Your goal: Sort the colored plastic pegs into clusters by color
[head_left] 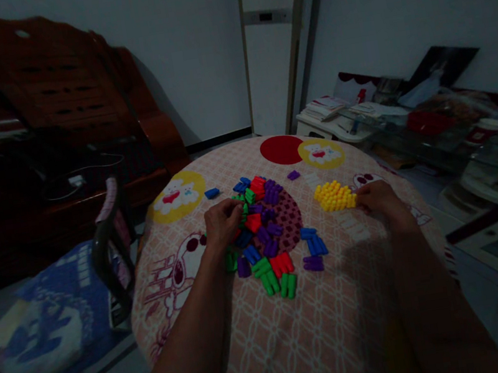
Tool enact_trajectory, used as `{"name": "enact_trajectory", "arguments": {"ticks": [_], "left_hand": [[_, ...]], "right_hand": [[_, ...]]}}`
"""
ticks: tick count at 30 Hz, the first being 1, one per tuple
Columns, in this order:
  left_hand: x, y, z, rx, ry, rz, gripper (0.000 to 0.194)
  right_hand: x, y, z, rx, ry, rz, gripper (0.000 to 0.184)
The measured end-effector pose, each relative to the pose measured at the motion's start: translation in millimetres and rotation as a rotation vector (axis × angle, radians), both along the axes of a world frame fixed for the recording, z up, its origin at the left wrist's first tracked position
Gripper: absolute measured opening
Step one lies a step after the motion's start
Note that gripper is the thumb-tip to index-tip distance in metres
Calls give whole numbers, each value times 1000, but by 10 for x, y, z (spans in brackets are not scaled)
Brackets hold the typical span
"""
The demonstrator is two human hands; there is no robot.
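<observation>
Though bumpy, compact yellow cluster (334, 195)

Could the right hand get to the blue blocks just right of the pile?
Probably yes: only tablecloth seems to lie between the right hand and the blue blocks, though it's at the yellow blocks.

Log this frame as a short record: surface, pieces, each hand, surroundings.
Surface: round table under a pink patterned cloth
Mixed pieces: small red, green, blue and purple plastic-looking pieces, loosely heaped, some apart
Yellow pieces: knobbly yellow plastic-looking cluster, right of the heap
Left hand: at the heap's left side, fingers by green pieces; grip unclear
Right hand: fingers at the yellow cluster's right end; grip unclear
Surroundings: brown carved wooden bench beyond the table, to the left
Lighting: dim
</observation>
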State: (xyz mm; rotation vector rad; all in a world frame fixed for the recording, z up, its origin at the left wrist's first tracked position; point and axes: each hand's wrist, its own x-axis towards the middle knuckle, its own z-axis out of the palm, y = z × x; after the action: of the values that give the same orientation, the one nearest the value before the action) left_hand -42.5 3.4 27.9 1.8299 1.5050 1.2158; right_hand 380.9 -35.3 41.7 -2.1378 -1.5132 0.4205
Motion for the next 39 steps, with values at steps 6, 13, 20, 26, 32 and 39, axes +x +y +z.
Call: {"name": "enact_trajectory", "arguments": {"ticks": [6,13,20,26,32,39], "left_hand": [[5,-21,28,-7,3,0,31],[1,-4,3,16,-1,-4,32],[0,-1,-6,4,-20,-12,31],[1,4,-15,2,-15,-4,31],[-2,2,-8,5,0,2,30],[1,-18,18,-9,14,-5,30]], "right_hand": [[-86,-18,84,-39,79,-24,13],[-74,-75,167,-153,-11,56,9],[-98,-104,249,-252,-42,187,13],[-314,-102,283,-354,-213,284,26],[-280,-101,168,-326,-275,201,16],[-107,-59,142,-262,-369,67,36]]}}
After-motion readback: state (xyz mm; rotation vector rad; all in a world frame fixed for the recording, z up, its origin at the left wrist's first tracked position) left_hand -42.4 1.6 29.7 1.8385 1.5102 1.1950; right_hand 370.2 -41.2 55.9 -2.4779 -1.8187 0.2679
